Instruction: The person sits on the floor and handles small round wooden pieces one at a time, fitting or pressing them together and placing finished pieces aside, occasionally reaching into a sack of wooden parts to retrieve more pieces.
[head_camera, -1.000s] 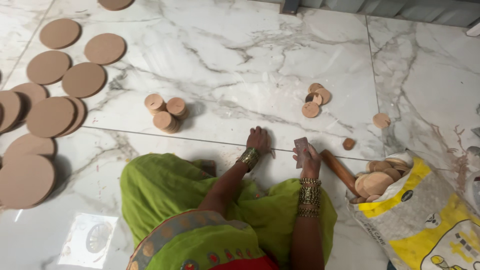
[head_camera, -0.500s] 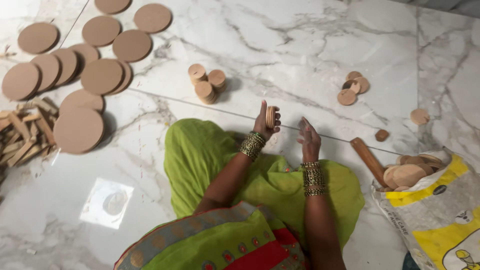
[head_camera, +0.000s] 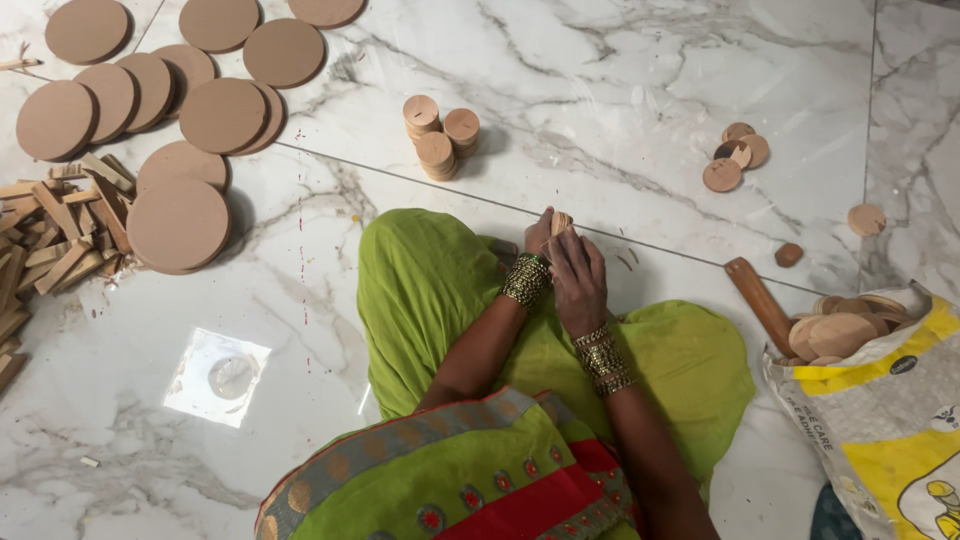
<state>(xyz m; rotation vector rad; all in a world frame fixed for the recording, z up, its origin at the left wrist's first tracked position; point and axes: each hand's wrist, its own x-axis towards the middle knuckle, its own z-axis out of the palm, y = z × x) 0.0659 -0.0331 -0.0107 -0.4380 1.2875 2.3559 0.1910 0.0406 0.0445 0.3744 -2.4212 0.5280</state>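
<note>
A white marble floor carries the work. Over a green lap, the left hand and right hand together pinch a small wooden disc on edge, near the stacked wooden pucks.

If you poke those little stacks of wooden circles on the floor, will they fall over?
Probably. The small stacks of discs stand several pieces high on smooth marble floor, so a push would likely slide or topple them. Loose round discs might roll if they land on edge. They look stiff and light.
</note>
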